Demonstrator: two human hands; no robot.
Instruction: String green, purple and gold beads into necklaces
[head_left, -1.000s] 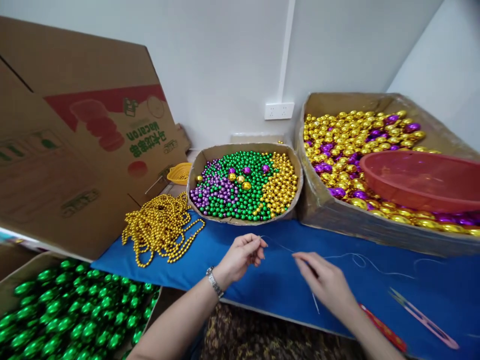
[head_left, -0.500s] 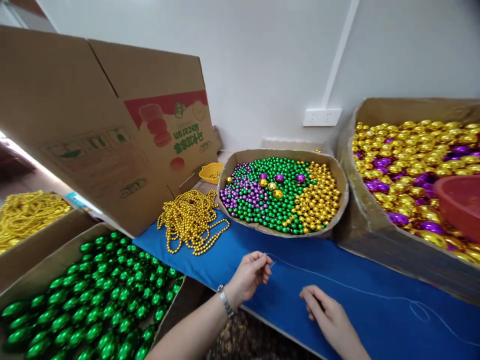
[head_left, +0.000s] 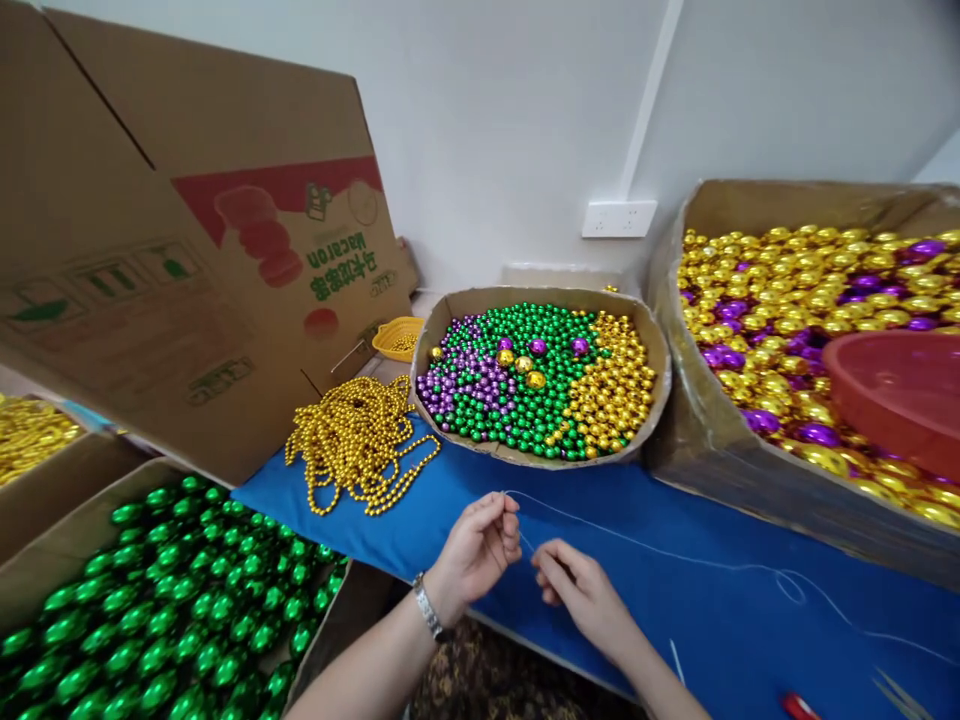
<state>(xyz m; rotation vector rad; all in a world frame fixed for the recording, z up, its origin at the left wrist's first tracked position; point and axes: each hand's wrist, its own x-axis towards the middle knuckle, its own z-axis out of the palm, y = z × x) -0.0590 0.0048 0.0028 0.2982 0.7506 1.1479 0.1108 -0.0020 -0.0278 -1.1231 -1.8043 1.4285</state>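
My left hand [head_left: 484,540], with a metal watch [head_left: 427,605] on its wrist, pinches a thin white thread [head_left: 637,545] between thumb and forefinger above the blue cloth [head_left: 600,490]. From that pinch the thread trails rightward across the cloth and makes a small loop. A short length also runs down from the left fingers to my right hand [head_left: 574,585], whose thumb and fingers are closed at it. Just beyond my hands stands a shallow cardboard tray [head_left: 540,462] of small green, purple and gold beads. Gold bead strings [head_left: 360,440] lie piled to its left.
A cardboard box [head_left: 667,420] of larger gold and purple beads, with a red basin [head_left: 892,390] in it, stands right. Green oval beads [head_left: 172,610] fill a box at lower left. A tall carton [head_left: 225,250] and a yellow basket [head_left: 397,338] are behind. A red object [head_left: 799,706] lies at lower right.
My right hand has moved left, close to my left hand and onto the short thread end. The view has shifted a little, showing more of the cloth's right side.
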